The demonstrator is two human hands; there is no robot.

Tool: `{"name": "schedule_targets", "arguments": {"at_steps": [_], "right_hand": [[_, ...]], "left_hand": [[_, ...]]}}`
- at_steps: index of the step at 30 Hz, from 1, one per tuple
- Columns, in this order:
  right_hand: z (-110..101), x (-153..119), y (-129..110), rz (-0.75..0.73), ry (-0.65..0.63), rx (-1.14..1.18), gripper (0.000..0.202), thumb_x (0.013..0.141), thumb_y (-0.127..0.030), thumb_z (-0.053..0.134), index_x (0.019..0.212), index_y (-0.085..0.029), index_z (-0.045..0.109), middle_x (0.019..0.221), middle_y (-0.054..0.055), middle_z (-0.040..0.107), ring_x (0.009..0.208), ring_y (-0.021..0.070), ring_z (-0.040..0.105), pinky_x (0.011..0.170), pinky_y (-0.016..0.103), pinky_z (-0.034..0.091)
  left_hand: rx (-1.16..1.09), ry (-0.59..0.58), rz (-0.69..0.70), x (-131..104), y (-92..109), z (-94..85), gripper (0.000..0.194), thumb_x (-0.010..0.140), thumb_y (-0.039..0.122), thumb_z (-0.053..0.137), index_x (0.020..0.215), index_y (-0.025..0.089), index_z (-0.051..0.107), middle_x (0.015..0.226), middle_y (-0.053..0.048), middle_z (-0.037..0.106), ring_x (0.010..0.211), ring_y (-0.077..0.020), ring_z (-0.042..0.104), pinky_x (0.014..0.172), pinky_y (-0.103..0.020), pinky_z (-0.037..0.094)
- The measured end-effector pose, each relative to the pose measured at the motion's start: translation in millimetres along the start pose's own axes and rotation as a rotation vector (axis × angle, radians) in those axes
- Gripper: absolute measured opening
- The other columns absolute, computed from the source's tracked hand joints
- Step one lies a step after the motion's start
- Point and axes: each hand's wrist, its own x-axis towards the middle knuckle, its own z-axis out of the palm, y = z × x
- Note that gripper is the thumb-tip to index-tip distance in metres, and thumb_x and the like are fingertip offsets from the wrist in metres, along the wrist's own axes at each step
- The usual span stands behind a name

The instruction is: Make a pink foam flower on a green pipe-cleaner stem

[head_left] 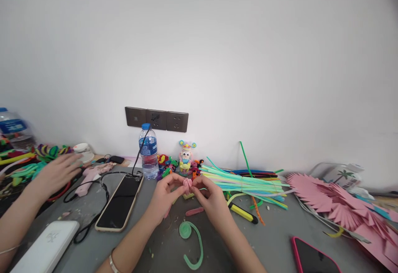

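A small pink fuzzy piece (187, 186) is pinched between the fingertips of my left hand (166, 196) and my right hand (209, 196), above the grey table. Just below my hands lies a short pink fuzzy strip (194, 211). Nearer the front is a green fuzzy strip (185, 230), coiled at one end and curved at the other. Behind my hands stands a small colourful figure (185, 159) with blue and yellow discs on top. My left wrist wears a bracelet.
Left: a phone (120, 202), water bottle (149, 152), pink glue gun (88, 181), white power bank (46, 248), another person's hand (59, 175). Right: bundled fuzzy sticks (245, 184), yellow cutter (242, 213), pink folded paper (338, 206), pink-edged phone (315, 256).
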Motion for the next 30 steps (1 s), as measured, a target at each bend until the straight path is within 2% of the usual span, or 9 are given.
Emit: {"name": "schedule_targets", "arguments": {"at_steps": [6, 12, 17, 20, 23, 26, 30], "right_hand": [[-0.6, -0.4, -2.0, -0.004, -0.020, 0.003, 0.020, 0.083, -0.037, 0.058, 0.075, -0.018, 0.058, 0.073, 0.004, 0.060, 0.066, 0.0173, 0.057, 0.057, 0.026, 0.048], [-0.7, -0.9, -1.5, 0.044, -0.054, 0.040, 0.025, 0.081, -0.042, 0.059, 0.075, -0.018, 0.056, 0.072, 0.003, 0.058, 0.063, 0.0161, 0.056, 0.057, 0.027, 0.048], [-6.7, 2.4, -2.3, 0.034, 0.033, 0.101, 0.033, 0.081, -0.051, 0.059, 0.074, -0.019, 0.052, 0.068, 0.001, 0.053, 0.060, 0.0143, 0.052, 0.053, 0.024, 0.044], [-10.5, 4.3, 2.0, 0.034, 0.060, 0.036, 0.035, 0.083, -0.053, 0.056, 0.071, -0.020, 0.049, 0.061, -0.001, 0.051, 0.055, 0.0133, 0.048, 0.050, 0.024, 0.039], [-10.5, 2.7, 11.7, 0.027, -0.024, -0.147, 0.027, 0.084, -0.042, 0.056, 0.070, -0.020, 0.052, 0.057, -0.002, 0.051, 0.049, 0.0118, 0.043, 0.047, 0.024, 0.034], [-7.8, -0.8, 20.2, 0.013, -0.103, -0.320, 0.014, 0.080, -0.028, 0.060, 0.069, -0.019, 0.058, 0.061, -0.001, 0.057, 0.054, 0.0135, 0.046, 0.049, 0.024, 0.034], [-7.4, -1.6, 20.9, -0.005, -0.070, -0.382, 0.007, 0.078, -0.021, 0.057, 0.079, -0.020, 0.064, 0.072, 0.003, 0.064, 0.061, 0.0176, 0.052, 0.056, 0.027, 0.040]], "left_hand": [[0.071, 0.019, 0.026, 1.0, -2.2, -2.2, 0.012, 0.073, 0.028, 0.073, 0.076, 0.018, 0.067, 0.079, -0.004, 0.068, 0.082, -0.0192, 0.063, 0.077, -0.026, 0.049], [0.071, 0.011, 0.017, 1.4, -5.4, -3.6, 0.014, 0.073, 0.029, 0.072, 0.076, 0.018, 0.065, 0.078, -0.003, 0.066, 0.081, -0.0185, 0.062, 0.075, -0.025, 0.049], [0.011, 0.041, -0.003, 2.1, -7.0, -5.5, 0.019, 0.074, 0.033, 0.071, 0.076, 0.017, 0.061, 0.077, -0.004, 0.064, 0.076, -0.0164, 0.062, 0.072, -0.025, 0.051], [-0.101, 0.072, -0.037, 3.3, -4.9, -6.9, 0.025, 0.072, 0.037, 0.073, 0.076, 0.017, 0.058, 0.076, -0.003, 0.063, 0.072, -0.0157, 0.061, 0.069, -0.027, 0.053], [-0.213, 0.103, -0.056, 4.1, 0.2, -6.5, 0.029, 0.067, 0.037, 0.077, 0.075, 0.017, 0.057, 0.075, -0.001, 0.061, 0.070, -0.0148, 0.061, 0.068, -0.028, 0.054], [-0.275, 0.101, -0.072, 4.2, 4.1, -5.2, 0.031, 0.066, 0.036, 0.079, 0.075, 0.017, 0.057, 0.074, -0.001, 0.062, 0.071, -0.0162, 0.063, 0.071, -0.031, 0.054], [-0.290, 0.126, -0.075, 4.8, 2.8, -6.0, 0.034, 0.065, 0.034, 0.079, 0.089, 0.017, 0.062, 0.081, -0.003, 0.066, 0.076, -0.0180, 0.066, 0.071, -0.031, 0.054]]}}
